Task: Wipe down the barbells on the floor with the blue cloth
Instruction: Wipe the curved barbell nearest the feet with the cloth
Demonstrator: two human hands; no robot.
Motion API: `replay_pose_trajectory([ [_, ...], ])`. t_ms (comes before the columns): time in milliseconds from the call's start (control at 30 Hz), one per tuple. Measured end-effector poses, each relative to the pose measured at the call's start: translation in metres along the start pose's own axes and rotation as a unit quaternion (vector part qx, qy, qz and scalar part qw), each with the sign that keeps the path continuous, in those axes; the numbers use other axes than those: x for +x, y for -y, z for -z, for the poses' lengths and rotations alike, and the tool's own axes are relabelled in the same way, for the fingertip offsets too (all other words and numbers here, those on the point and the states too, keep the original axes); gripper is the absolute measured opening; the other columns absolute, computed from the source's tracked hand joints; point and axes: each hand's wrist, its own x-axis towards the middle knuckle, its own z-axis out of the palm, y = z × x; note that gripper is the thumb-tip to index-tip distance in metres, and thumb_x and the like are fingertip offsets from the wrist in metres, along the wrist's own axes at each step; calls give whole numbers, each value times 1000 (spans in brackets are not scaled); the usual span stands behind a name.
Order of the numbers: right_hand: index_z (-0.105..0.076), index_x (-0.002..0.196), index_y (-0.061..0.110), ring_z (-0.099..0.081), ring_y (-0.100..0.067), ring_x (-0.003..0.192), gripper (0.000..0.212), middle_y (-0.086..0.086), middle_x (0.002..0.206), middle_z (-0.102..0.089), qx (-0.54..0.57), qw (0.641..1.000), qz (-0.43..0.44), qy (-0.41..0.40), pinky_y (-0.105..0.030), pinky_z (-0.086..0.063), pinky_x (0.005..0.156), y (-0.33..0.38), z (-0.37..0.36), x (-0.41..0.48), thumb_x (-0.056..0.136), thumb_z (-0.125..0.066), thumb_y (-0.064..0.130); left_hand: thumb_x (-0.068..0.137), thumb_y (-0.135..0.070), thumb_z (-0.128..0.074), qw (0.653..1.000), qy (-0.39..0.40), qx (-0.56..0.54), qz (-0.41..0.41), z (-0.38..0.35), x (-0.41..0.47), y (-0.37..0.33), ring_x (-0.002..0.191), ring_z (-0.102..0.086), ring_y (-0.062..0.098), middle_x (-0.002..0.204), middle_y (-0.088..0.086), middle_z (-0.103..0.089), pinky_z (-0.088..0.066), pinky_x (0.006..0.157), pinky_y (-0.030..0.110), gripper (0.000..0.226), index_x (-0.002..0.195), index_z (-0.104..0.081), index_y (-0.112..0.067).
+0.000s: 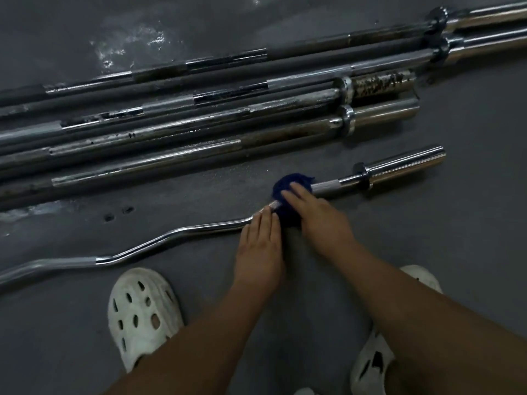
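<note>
With the left hand (261, 238) flat steadying the curl bar (171, 234) and the right hand (320, 215) pressing the blue cloth (287, 186) straight-fingered, sweep firmly toward 2 o'clock.

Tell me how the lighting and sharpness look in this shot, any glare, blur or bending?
Head view: dim overall, the floor dark grey with a pale glare patch upper left; bright highlights on the chrome sleeve of the curl bar; the right hand on the blue cloth looks smeared at the fingertips; the straight barbells seem to bow slightly, likely wide-angle distortion.
</note>
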Motion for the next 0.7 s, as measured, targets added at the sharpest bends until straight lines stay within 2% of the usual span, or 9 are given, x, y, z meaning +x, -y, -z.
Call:
replay_pose_trajectory([
  [67,-35,145,33,-55,-32,116,67,6,157,-26,77,987,-111,-87,-46,-48,97,-7,-1,1,86,-54,7,82,-19,-63,1000,1,11,10,0,-3,8,147,-27,32,162,14,-24,-27,117,46,79,153,-30,-6],
  [100,-40,141,29,-57,-33,111,62,4,153,-30,83,983,-124,-109,-46,-49,94,3,-3,3,84,-55,7,82,-20,-64,1000,1,13,8,-1,-3,12,147,-28,32,162,13,-24,-29,117,46,80,153,-31,-6],
  [200,-46,135,28,-61,-30,104,51,4,146,-36,-19,999,31,-17,-44,-53,85,31,-4,14,87,-58,15,84,-25,-62,1000,14,2,-19,-1,-4,15,152,-12,30,165,12,-8,-18,122,43,87,156,-17,-7],
  [267,-42,139,34,-60,-26,111,55,9,148,-36,-71,993,79,58,-41,-52,85,20,12,25,89,-58,19,84,-20,-62,1000,7,-17,-18,0,-7,17,151,-14,30,165,13,-11,-17,122,41,84,156,-19,-5],
  [367,-42,141,33,-56,-22,119,59,11,149,-36,-54,998,2,37,-40,-50,92,-4,21,24,88,-63,21,82,-10,-61,998,-14,-54,-11,0,-10,25,148,-27,30,161,16,-26,-25,119,41,76,152,-32,-3],
  [467,-52,137,24,-52,-22,125,51,5,151,-38,72,992,-83,-63,-36,-45,102,44,-12,6,89,-59,10,85,-10,-54,996,-7,-80,-28,-1,-7,30,152,-11,27,165,14,-10,-11,124,37,80,156,-17,-4],
  [533,-57,133,20,-55,-22,122,43,2,147,-45,86,995,-27,-34,-35,-44,101,69,-27,3,91,-53,9,82,-10,-57,994,-14,-103,-21,2,-6,30,152,-13,27,164,15,-13,-7,124,33,85,156,-17,-3],
  [633,-53,136,28,-53,-18,127,53,9,147,-45,38,994,72,66,-37,-44,103,41,-5,15,87,-55,11,80,-9,-57,994,-4,-110,-26,5,-7,34,151,-18,28,163,17,-18,-10,124,34,83,155,-22,-3],
  [700,-47,139,32,-52,-15,127,57,13,150,-40,4,998,36,42,-34,-44,102,23,4,16,87,-59,14,83,-10,-55,995,6,-90,-34,5,-8,37,151,-16,27,163,16,-16,-12,124,36,80,155,-22,-4],
])
